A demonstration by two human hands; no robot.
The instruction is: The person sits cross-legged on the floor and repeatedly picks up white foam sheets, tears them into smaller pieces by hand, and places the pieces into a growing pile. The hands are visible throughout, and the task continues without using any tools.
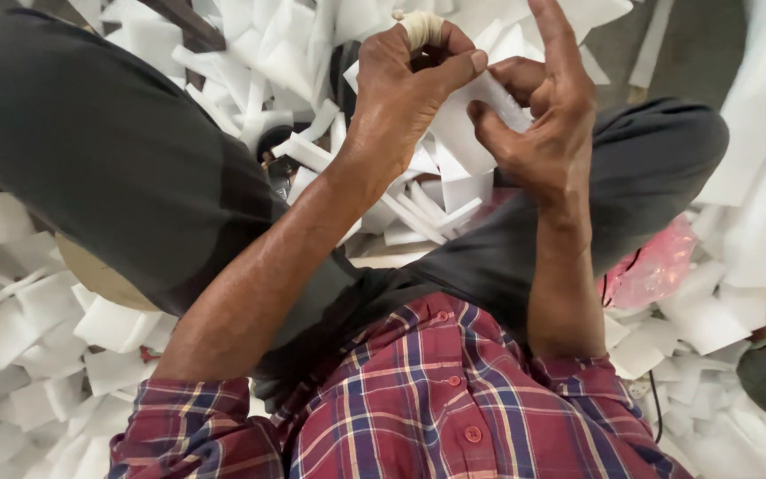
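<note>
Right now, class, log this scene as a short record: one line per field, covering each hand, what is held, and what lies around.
Left hand: pinches the white foam piece with thumb; one finger wrapped in pale tape
Right hand: grips the same piece, index finger raised
Surroundings: heap of white foam offcuts; pink bag
Clothing: plaid shirt, grey trousers

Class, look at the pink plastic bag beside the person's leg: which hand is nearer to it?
Right. The right hand is above the pink plastic bag, holding a white foam piece; the left hand is farther left.
</note>
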